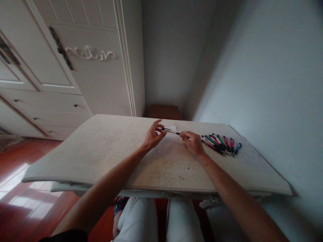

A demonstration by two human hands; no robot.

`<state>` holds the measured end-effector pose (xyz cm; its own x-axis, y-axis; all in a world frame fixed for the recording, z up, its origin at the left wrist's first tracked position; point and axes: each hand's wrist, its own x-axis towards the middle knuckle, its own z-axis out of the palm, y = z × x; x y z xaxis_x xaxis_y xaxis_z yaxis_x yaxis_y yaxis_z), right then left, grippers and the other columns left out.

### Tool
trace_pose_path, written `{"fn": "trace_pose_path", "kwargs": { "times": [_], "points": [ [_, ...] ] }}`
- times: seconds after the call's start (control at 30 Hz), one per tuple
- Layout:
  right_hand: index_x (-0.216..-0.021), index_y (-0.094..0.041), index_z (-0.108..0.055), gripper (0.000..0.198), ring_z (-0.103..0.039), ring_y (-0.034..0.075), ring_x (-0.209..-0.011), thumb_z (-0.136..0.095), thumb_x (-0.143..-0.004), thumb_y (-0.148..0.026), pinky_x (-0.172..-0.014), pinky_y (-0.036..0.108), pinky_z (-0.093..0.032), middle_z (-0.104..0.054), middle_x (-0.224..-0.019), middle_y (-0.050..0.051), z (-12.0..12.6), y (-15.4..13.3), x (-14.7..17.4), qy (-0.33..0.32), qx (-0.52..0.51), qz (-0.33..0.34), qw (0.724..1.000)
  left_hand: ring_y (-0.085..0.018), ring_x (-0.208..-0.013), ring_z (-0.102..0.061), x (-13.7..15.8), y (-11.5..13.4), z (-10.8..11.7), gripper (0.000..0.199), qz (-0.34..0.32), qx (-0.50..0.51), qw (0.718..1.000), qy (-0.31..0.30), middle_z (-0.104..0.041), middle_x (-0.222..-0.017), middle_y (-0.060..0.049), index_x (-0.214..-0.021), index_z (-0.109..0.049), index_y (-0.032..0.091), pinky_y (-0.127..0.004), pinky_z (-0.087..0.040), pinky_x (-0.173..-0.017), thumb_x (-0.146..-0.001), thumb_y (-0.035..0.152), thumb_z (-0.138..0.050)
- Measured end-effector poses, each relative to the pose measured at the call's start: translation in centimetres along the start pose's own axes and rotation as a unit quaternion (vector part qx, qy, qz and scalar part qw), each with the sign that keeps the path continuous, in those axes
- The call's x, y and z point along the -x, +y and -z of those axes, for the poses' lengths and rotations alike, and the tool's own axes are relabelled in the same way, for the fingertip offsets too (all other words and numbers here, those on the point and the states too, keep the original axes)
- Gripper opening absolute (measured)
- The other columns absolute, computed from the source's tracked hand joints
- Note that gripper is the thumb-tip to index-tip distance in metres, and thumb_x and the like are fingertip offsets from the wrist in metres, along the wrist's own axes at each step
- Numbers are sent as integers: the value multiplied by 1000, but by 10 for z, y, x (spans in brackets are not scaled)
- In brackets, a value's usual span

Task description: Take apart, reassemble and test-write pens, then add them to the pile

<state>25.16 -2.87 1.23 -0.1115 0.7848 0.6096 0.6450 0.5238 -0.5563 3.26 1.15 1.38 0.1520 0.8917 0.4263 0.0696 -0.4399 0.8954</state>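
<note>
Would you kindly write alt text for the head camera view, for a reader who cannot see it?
Two bare hands hold a white pen between them over a pale table, the left hand at one end and the right hand at the other. A row of coloured pens lies just right of them.

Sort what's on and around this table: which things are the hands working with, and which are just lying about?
In hand: pen, held between left hand and right hand; paper sheet under them.

Lying about: row of coloured pens beside the right hand; table; wardrobe; wooden stand.
</note>
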Motion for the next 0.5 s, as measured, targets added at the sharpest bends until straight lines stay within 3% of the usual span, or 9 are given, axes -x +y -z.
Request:
{"fn": "trace_pose_path", "kwargs": {
  "times": [0.07, 0.13, 0.23, 0.37, 0.5],
  "points": [
    [-86, -16, -74, 40, -63, 19, -68, -51, -91, -48, -67, 29, -48, -71, -75, 7, 0, 0, 0, -1, 2, -1, 1000, -12, -72, -60, 0, 0, -1, 52, 2, -7, 1000, 12, -65, -94, -8, -121, -55, 14, -21, -45, -59, -78, 42, -67],
    [-87, -17, -74, 40, -63, 19, -69, -51, -91, -48, -68, 29, -48, -71, -76, 7, 0, 0, 0, 3, 0, 0, 1000, -11, -62, -56, 0, -2, -1, 38, 14, -25, 1000, 2, -65, -75, -4, -99, -63, 12, -22, -44, -57, -86, 48, -56],
    [-87, -17, -74, 39, -64, 20, -71, -52, -90, -48, -69, 30, -48, -71, -77, 7, 0, 2, 0, 3, -5, 5, 1000, -11, -54, -53, -3, -5, 0, 39, 18, -52, 998, -14, -62, -63, -3, -73, -64, 13, -23, -43, -54, -89, 46, -50],
    [-87, -17, -74, 37, -65, 20, -73, -52, -90, -47, -70, 31, -49, -72, -80, 7, 0, 3, 0, 6, -3, 1, 1000, -15, -75, -62, -4, -7, 1, 22, -18, -43, 999, -24, -70, -87, -7, -93, -68, 14, -24, -47, -65, -79, 30, -64],
    [-86, -17, -74, 35, -65, 20, -71, -52, -90, -45, -71, 31, -50, -72, -79, 7, 1, 0, 0, 9, -1, -3, 1000, -19, -95, -62, -1, -6, -2, 51, -32, -13, 999, -13, -63, -118, -13, -121, -58, 16, -23, -48, -66, -74, 31, -72]
  ]
}}
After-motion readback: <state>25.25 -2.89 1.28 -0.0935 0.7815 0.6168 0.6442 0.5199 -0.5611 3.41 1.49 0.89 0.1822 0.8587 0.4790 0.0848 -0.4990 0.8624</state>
